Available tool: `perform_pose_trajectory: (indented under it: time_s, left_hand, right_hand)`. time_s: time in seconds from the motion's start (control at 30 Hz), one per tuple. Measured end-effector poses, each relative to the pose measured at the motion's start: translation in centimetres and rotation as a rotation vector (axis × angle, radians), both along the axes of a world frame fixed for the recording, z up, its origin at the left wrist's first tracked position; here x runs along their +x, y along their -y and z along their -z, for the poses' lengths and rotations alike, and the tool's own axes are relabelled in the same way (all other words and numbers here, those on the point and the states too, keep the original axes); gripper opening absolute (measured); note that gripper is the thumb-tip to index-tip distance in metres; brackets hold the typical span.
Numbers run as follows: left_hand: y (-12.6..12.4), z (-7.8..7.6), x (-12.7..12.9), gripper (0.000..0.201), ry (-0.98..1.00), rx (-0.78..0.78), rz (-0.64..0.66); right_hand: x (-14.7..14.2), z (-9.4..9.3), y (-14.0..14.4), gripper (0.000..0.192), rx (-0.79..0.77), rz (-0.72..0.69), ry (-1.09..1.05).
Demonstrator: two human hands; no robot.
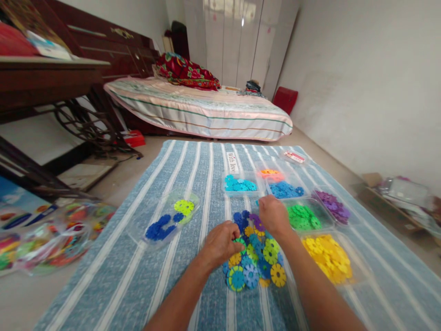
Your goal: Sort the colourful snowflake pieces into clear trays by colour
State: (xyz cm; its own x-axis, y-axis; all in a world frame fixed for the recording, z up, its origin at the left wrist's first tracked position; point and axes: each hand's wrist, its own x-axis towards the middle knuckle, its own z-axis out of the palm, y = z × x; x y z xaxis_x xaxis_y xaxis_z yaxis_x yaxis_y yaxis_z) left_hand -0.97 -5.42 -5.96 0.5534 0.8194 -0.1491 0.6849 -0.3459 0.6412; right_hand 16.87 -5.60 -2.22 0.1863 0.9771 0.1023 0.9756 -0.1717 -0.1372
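A mixed pile of notched plastic snowflake discs (251, 273) in blue, yellow, green and purple lies on the striped cloth. My left hand (222, 241) is at the pile's left side, its thumb and fingers pinched on a green snowflake disc (240, 244). Beyond the pile, my right hand (274, 215) is closed, and the edge of a light blue disc (257, 202) peeks out at its fingertips. Close to that hand are clear trays of blue discs (285, 190), light blue discs (240, 184) and green discs (303, 217).
Further right are trays of yellow discs (327, 259) and purple discs (332, 207); orange discs (270, 173) sit behind. A clear tray (196, 202) at left holds dark blue and lime discs. Bagged colourful pieces (51, 234) lie left on the floor. A bed (206, 110) stands beyond.
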Motion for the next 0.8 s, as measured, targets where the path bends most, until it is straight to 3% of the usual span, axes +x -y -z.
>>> perform_pose_trajectory:
  time_s: [0.1,0.17,0.3,0.4,0.53,0.8]
  left_hand:
    - [-0.2,-0.2,-0.2,0.016,0.028,-0.047,-0.003]
    - [-0.3,-0.2,-0.3,0.015,0.048,-0.075,-0.004]
    - [-0.6,0.0,-0.5,0.015,0.078,-0.108,-0.01]
    - [-0.8,0.4,-0.5,0.016,0.107,-0.117,-0.003]
    - [-1.0,0.8,-0.6,0.016,0.119,-0.132,-0.005]
    - [-1.2,0.4,-0.6,0.017,0.119,-0.158,-0.01]
  right_hand:
    - [0.2,-2.0,-1.8,0.037,0.097,0.03,-0.008]
    - [0.1,-2.5,-2.0,0.041,0.06,0.049,0.003]
    - [-0.7,-0.8,-0.2,0.034,-0.168,0.011,0.03]
    - [-1.2,1.1,0.9,0.03,-0.236,-0.029,0.048]
    - [-1.4,2.1,1.0,0.026,-0.257,-0.061,0.073]
    - [-1.7,1.9,1.2,0.029,-0.208,-0.08,0.091]
